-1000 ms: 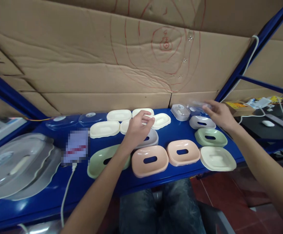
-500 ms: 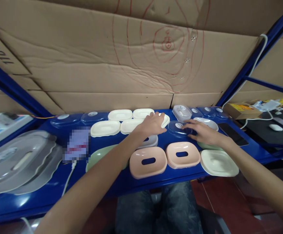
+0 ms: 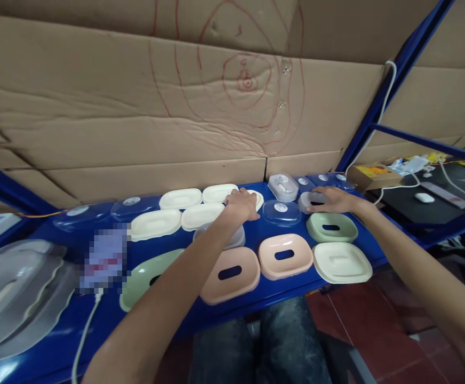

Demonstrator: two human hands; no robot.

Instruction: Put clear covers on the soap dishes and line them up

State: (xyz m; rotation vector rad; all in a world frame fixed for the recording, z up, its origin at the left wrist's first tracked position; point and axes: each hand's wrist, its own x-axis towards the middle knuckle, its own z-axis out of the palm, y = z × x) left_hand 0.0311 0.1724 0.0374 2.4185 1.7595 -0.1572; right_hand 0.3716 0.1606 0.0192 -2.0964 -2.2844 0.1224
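My left hand [image 3: 242,204] reaches to the back row, its fingers apart and resting over a cream oval tray [image 3: 258,199]. On the right, my right hand [image 3: 331,199] has its thumb and fingers at a pale grey oval soap dish [image 3: 305,202], covering its right part. Between the hands lies a clear lid [image 3: 282,213] with a round sticker. A green slotted dish [image 3: 332,227] sits just below my right hand. Under my left forearm another grey dish [image 3: 236,237] and a peach dish [image 3: 232,272] are partly hidden.
Nearer the front edge are a second peach dish [image 3: 285,256] and a cream tray [image 3: 342,262]. Several cream trays and clear lids line the cardboard wall [image 3: 136,133]. Large translucent lids [image 3: 16,288] lie left, beside a blurred device [image 3: 104,258] with a white cable [image 3: 84,341].
My right hand has left the clear lid and moved right to the grey soap dish. My left hand stays at the cream tray. The view has swung rightward.
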